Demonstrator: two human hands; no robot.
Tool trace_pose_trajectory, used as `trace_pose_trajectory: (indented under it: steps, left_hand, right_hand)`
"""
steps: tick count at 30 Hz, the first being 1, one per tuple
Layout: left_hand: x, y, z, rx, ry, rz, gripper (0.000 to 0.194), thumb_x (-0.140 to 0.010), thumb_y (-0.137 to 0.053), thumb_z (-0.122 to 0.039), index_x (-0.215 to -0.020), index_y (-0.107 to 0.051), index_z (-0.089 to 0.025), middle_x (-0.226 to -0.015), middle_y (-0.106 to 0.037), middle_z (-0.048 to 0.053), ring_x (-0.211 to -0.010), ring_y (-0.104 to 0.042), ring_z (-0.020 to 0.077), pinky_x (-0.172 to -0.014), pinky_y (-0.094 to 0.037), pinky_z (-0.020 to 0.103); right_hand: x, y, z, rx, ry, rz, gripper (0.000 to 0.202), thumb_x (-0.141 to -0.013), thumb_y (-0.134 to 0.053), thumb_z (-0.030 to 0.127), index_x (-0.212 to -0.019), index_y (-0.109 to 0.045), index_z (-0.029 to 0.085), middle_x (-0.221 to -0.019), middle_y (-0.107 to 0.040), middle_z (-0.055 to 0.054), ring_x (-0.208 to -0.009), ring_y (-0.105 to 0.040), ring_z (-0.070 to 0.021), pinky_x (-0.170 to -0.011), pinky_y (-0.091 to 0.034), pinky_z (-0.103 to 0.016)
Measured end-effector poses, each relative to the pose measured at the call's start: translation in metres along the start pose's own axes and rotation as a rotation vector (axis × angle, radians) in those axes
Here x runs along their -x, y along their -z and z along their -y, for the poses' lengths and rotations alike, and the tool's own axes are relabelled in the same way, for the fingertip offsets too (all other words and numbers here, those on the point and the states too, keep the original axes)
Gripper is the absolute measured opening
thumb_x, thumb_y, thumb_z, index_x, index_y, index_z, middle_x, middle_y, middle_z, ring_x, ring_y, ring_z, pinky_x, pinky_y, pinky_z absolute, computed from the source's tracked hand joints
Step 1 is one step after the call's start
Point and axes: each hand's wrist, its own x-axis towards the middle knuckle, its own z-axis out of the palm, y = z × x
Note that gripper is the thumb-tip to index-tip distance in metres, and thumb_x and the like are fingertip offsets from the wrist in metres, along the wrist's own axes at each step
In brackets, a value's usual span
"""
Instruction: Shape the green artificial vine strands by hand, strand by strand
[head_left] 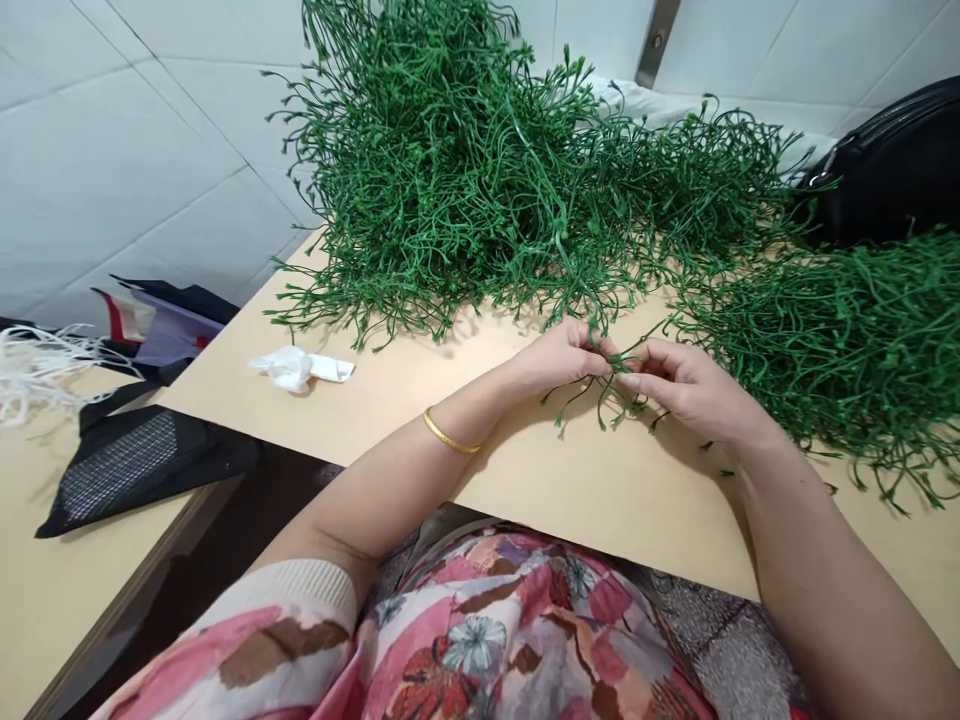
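I see both hands meeting over the surface (615,490), just in front of me and a little right of centre. The left hand (559,355) and the right hand (686,385) are fingertip to fingertip, pinched together on one small green sprig (609,385). The sprig sits right between them, its thin tendrils hanging down and fanning out onto the surface below the fingers. Its stem seems to run roughly left to right, from one pinch to the other, though the fingers hide most of it. Neither hand is nearer: both are on it.

Beyond the hands, away from me, lies the big pile (465,170) of the same green stuff, its nearest strands just short of the left fingers. A second heap (847,350) lies to the right, close beside the right hand. A crumpled tissue (296,367) lies well off to the left, and a black bag (892,170) sits at the far right.
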Motion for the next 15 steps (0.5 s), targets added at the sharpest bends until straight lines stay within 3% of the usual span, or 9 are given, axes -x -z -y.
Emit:
trace_pose_trajectory:
  steps: [6,11,15]
  left_hand:
    - [0.0022,0.0026,-0.0004,0.074,0.001,-0.001,0.01,-0.06,-0.054,-0.002,-0.063,-0.057,-0.011,-0.055,-0.056,-0.001,-0.053,-0.05,0.0059,-0.055,-0.04,0.019]
    - [0.0038,0.002,-0.0021,0.213,0.134,0.07,0.006,-0.067,-0.056,-0.009,-0.072,-0.054,-0.012,-0.055,-0.056,0.002,-0.047,-0.053,0.01,-0.051,-0.043,0.024]
    - [0.0059,-0.0004,-0.0063,0.07,0.086,0.007,0.005,-0.065,-0.058,-0.007,-0.066,-0.055,-0.01,-0.045,-0.047,-0.003,-0.036,-0.038,0.0033,-0.039,-0.028,0.018]
  right_hand:
    - [-0.0007,0.0002,-0.005,0.048,0.067,-0.018,0.014,-0.072,-0.06,0.03,-0.076,-0.055,0.017,-0.064,-0.054,0.0,-0.058,-0.047,-0.0104,-0.052,-0.037,-0.024]
    - [-0.0017,0.0015,-0.0075,0.152,0.106,-0.072,0.013,-0.07,-0.059,0.028,-0.07,-0.055,0.017,-0.061,-0.05,0.001,-0.057,-0.042,-0.0099,-0.052,-0.034,-0.024]
    - [-0.0009,-0.0005,-0.0055,0.086,0.049,-0.032,0.014,-0.069,-0.061,0.028,-0.067,-0.053,0.017,-0.059,-0.049,0.002,-0.055,-0.043,-0.0094,-0.051,-0.034,-0.024]
